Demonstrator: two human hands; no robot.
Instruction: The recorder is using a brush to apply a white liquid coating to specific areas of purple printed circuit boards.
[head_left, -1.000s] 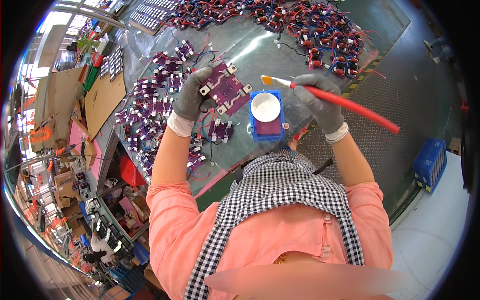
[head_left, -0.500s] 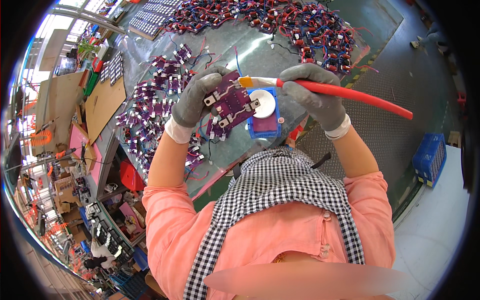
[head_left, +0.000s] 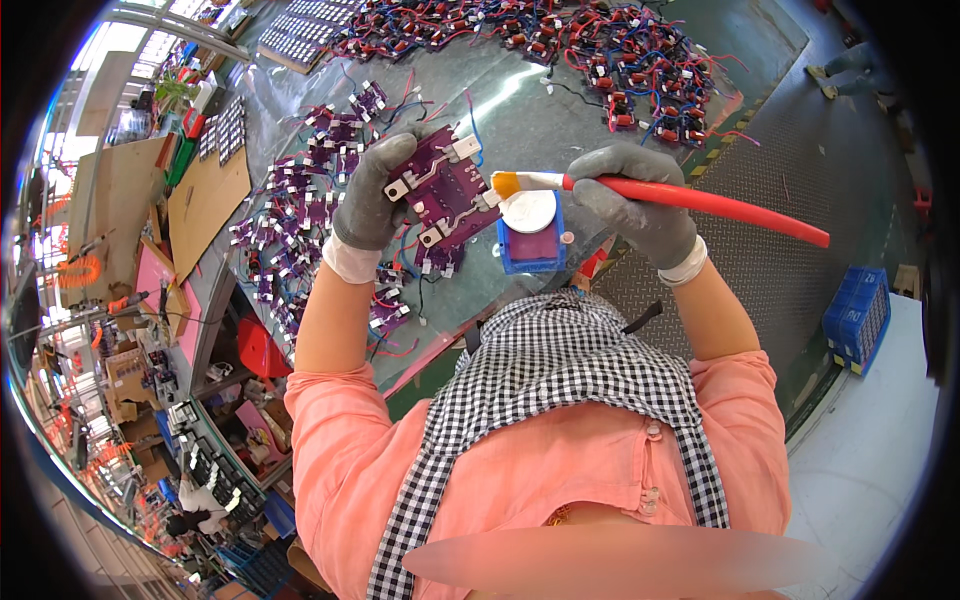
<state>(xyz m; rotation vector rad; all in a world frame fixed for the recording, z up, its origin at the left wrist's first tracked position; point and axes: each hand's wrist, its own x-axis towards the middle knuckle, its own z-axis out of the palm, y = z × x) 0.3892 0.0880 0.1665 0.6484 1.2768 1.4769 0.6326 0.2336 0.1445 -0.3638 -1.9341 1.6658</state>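
My gloved left hand (head_left: 372, 197) grips a purple circuit board (head_left: 447, 190) by its left edge, tilted above the table. Silver metal tabs and solder traces show on its face. In my gloved right hand (head_left: 637, 203) is a paintbrush (head_left: 690, 198) with a long red handle and yellowish bristles. The bristle tip is close to the board's right edge, by a metal tab; I cannot tell whether they touch. Just below the brush, a round white dish (head_left: 529, 211) rests on a small blue tray (head_left: 533, 262).
Many purple boards with wires (head_left: 318, 190) lie left of my hands. Boards with red parts and wires (head_left: 640, 70) are heaped along the table's far side. A blue crate (head_left: 857, 318) stands at right. A person's legs (head_left: 850, 70) show at the far right.
The brush has moved from over the board's upper right part down to its right edge. The left hand has shifted slightly left and turned the board a little.
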